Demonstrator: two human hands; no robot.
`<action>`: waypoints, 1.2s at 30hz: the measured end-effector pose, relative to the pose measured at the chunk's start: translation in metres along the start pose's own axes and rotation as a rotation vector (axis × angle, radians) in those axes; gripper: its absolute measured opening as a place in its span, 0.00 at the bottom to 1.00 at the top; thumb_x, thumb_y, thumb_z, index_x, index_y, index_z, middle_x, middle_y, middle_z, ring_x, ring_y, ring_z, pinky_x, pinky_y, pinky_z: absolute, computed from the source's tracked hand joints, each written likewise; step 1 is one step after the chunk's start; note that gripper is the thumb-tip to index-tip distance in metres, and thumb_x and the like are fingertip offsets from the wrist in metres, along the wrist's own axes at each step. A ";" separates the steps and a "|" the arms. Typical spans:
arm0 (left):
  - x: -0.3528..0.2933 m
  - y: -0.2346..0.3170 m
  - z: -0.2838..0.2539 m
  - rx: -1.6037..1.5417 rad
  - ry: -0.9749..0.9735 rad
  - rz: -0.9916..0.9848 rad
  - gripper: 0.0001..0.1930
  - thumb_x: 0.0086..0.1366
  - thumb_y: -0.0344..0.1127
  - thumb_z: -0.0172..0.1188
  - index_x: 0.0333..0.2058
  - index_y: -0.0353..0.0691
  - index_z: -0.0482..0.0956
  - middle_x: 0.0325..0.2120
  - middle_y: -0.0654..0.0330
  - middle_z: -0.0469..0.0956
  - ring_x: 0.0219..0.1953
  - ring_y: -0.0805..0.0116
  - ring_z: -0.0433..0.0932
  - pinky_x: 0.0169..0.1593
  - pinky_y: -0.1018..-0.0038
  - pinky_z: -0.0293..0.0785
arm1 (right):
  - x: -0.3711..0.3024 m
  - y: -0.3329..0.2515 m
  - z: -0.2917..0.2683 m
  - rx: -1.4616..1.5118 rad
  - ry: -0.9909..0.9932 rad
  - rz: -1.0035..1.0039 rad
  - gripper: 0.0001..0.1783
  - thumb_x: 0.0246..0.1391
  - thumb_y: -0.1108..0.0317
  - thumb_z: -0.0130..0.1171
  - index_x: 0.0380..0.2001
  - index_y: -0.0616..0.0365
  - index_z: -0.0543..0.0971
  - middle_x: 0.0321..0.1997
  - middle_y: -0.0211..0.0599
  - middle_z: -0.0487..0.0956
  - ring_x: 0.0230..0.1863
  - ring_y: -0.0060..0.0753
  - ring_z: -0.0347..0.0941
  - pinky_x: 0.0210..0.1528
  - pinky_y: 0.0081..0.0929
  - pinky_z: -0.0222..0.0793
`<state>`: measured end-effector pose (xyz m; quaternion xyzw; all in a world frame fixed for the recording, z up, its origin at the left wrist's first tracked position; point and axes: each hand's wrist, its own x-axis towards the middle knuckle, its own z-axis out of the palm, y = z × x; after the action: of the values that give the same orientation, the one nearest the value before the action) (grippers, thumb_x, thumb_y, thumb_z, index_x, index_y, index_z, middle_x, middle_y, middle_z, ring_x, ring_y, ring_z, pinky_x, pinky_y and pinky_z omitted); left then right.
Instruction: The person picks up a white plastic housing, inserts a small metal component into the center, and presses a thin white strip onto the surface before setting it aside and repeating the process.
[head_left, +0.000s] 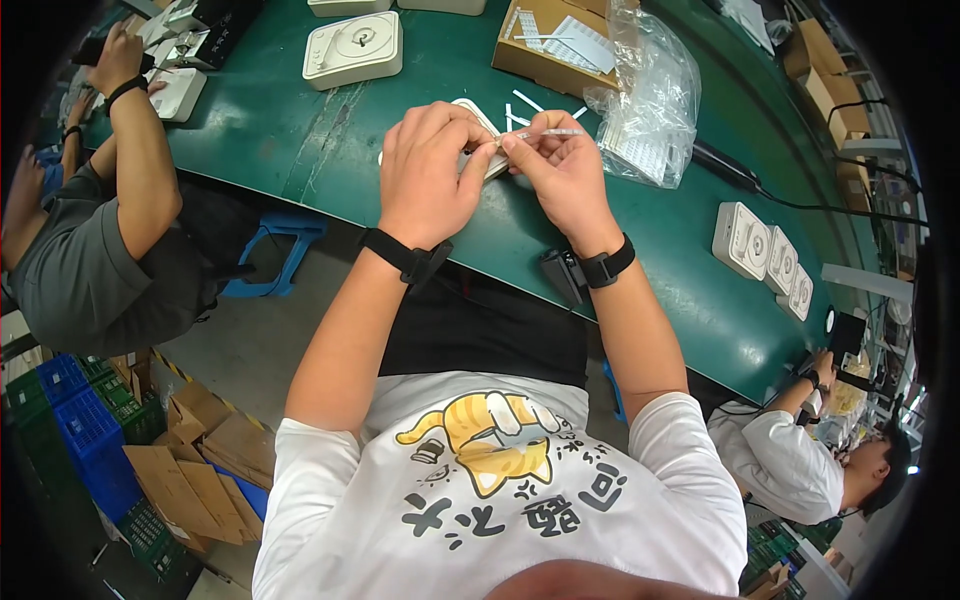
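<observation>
Both hands meet over a white box-shaped device with rounded corners, which they mostly cover, on the green table. My right hand pinches a thin white strip between thumb and fingers. The strip sticks out toward the right. My left hand is closed over the device, thumb and index fingertips together right beside the right hand's fingertips. What lies between those left fingertips is too small to make out. Several loose white strips lie on the table just beyond the right hand.
A cardboard box holding white sheets stands at the far side, next to a clear plastic bag with label sheets. One white device sits at far left; several more line the right. Co-workers sit on both sides; a black cable crosses the right.
</observation>
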<state>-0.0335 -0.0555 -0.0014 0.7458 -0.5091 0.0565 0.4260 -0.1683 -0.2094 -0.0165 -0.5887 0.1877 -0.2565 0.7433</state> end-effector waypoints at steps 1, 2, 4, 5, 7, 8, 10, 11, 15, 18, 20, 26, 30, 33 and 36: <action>0.000 0.002 0.001 0.021 0.022 -0.003 0.04 0.69 0.34 0.75 0.38 0.47 0.87 0.47 0.68 0.87 0.57 0.55 0.82 0.65 0.55 0.72 | -0.001 -0.003 0.000 0.024 0.018 0.035 0.15 0.72 0.78 0.76 0.51 0.56 0.77 0.48 0.32 0.88 0.47 0.21 0.86 0.48 0.22 0.84; -0.001 0.004 0.002 0.042 0.045 -0.006 0.04 0.70 0.35 0.75 0.38 0.47 0.88 0.47 0.68 0.87 0.57 0.55 0.82 0.65 0.56 0.72 | -0.002 -0.003 0.002 0.024 0.017 0.032 0.15 0.72 0.78 0.76 0.51 0.56 0.77 0.48 0.32 0.88 0.47 0.21 0.86 0.48 0.22 0.84; -0.005 0.009 0.000 0.033 0.036 -0.035 0.04 0.70 0.34 0.74 0.41 0.46 0.88 0.50 0.65 0.87 0.59 0.53 0.81 0.66 0.55 0.72 | -0.006 0.002 0.009 0.053 -0.001 -0.057 0.17 0.72 0.78 0.76 0.56 0.58 0.78 0.48 0.34 0.88 0.51 0.23 0.87 0.52 0.24 0.86; -0.008 0.013 -0.002 0.023 0.024 -0.065 0.06 0.70 0.33 0.74 0.44 0.45 0.88 0.52 0.62 0.87 0.60 0.51 0.81 0.67 0.53 0.71 | -0.007 0.002 0.010 0.067 -0.010 -0.102 0.19 0.71 0.78 0.76 0.58 0.59 0.79 0.49 0.34 0.88 0.53 0.24 0.87 0.55 0.25 0.87; -0.015 0.022 -0.006 0.010 0.012 -0.090 0.08 0.71 0.32 0.73 0.47 0.44 0.88 0.55 0.59 0.87 0.62 0.49 0.80 0.68 0.52 0.71 | -0.008 0.000 0.006 0.016 -0.029 -0.089 0.19 0.71 0.78 0.77 0.57 0.60 0.80 0.49 0.34 0.88 0.52 0.22 0.86 0.54 0.23 0.85; -0.020 0.026 -0.011 -0.041 0.025 -0.119 0.11 0.71 0.31 0.72 0.50 0.42 0.87 0.58 0.55 0.85 0.63 0.46 0.79 0.69 0.51 0.71 | -0.009 -0.001 0.003 -0.033 -0.045 -0.071 0.19 0.70 0.78 0.78 0.57 0.60 0.80 0.49 0.33 0.88 0.51 0.20 0.85 0.54 0.22 0.84; -0.030 0.034 -0.020 -0.145 0.048 -0.176 0.16 0.72 0.29 0.70 0.58 0.39 0.84 0.64 0.47 0.82 0.67 0.41 0.77 0.73 0.48 0.70 | -0.012 -0.005 -0.002 -0.084 -0.052 -0.055 0.19 0.69 0.77 0.79 0.57 0.60 0.81 0.50 0.33 0.88 0.51 0.18 0.85 0.53 0.21 0.83; -0.037 0.036 -0.024 -0.144 0.045 -0.174 0.16 0.72 0.29 0.70 0.58 0.39 0.84 0.64 0.47 0.82 0.67 0.41 0.77 0.73 0.48 0.70 | -0.012 -0.012 0.000 -0.198 -0.081 -0.041 0.18 0.68 0.77 0.79 0.56 0.60 0.82 0.50 0.31 0.88 0.49 0.17 0.83 0.52 0.19 0.82; -0.050 0.040 -0.032 -0.263 0.004 -0.292 0.22 0.73 0.26 0.68 0.64 0.36 0.79 0.68 0.39 0.78 0.70 0.35 0.74 0.76 0.46 0.67 | -0.017 -0.029 0.003 -0.464 -0.148 -0.020 0.17 0.66 0.75 0.81 0.53 0.58 0.84 0.49 0.26 0.87 0.43 0.14 0.78 0.48 0.18 0.77; -0.046 0.038 -0.031 -0.186 -0.023 -0.304 0.19 0.74 0.28 0.67 0.62 0.38 0.81 0.69 0.43 0.79 0.72 0.39 0.75 0.77 0.47 0.64 | -0.019 -0.035 0.004 -0.538 -0.193 -0.041 0.16 0.64 0.74 0.81 0.51 0.58 0.85 0.48 0.22 0.86 0.41 0.13 0.74 0.46 0.18 0.75; -0.044 0.024 -0.024 -0.191 -0.028 -0.267 0.18 0.75 0.28 0.67 0.61 0.39 0.81 0.69 0.44 0.79 0.72 0.41 0.75 0.78 0.48 0.63 | -0.020 -0.038 0.005 -0.553 -0.192 -0.001 0.15 0.63 0.74 0.80 0.50 0.57 0.86 0.46 0.21 0.86 0.40 0.14 0.74 0.45 0.20 0.75; -0.059 0.010 0.001 -0.320 0.004 -0.272 0.13 0.78 0.31 0.63 0.58 0.44 0.83 0.72 0.50 0.79 0.74 0.50 0.76 0.80 0.50 0.54 | -0.027 -0.055 0.012 -0.725 -0.216 0.019 0.13 0.62 0.73 0.79 0.48 0.57 0.87 0.43 0.23 0.86 0.38 0.16 0.75 0.43 0.23 0.76; -0.061 0.014 0.003 -0.330 0.022 -0.303 0.11 0.79 0.30 0.62 0.57 0.44 0.83 0.72 0.50 0.79 0.73 0.50 0.77 0.80 0.50 0.54 | -0.040 -0.049 0.020 -0.799 -0.149 -0.025 0.11 0.62 0.72 0.79 0.45 0.57 0.88 0.42 0.27 0.87 0.37 0.19 0.78 0.44 0.23 0.78; -0.062 0.015 0.004 -0.327 0.032 -0.300 0.11 0.79 0.30 0.62 0.56 0.44 0.83 0.72 0.50 0.79 0.73 0.50 0.77 0.80 0.50 0.54 | -0.045 -0.049 0.021 -0.740 -0.083 -0.105 0.11 0.61 0.72 0.80 0.44 0.58 0.88 0.41 0.29 0.89 0.38 0.21 0.81 0.45 0.23 0.80; -0.061 0.017 0.005 -0.319 0.046 -0.302 0.11 0.78 0.30 0.62 0.55 0.44 0.83 0.72 0.51 0.80 0.73 0.50 0.77 0.80 0.50 0.55 | -0.049 -0.043 0.023 -0.732 -0.035 -0.159 0.10 0.61 0.72 0.80 0.43 0.58 0.89 0.42 0.30 0.90 0.39 0.22 0.82 0.46 0.23 0.81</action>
<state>-0.0784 -0.0179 -0.0262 0.7354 -0.3842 -0.0724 0.5534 -0.2015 -0.1698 0.0299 -0.8324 0.2082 -0.2191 0.4644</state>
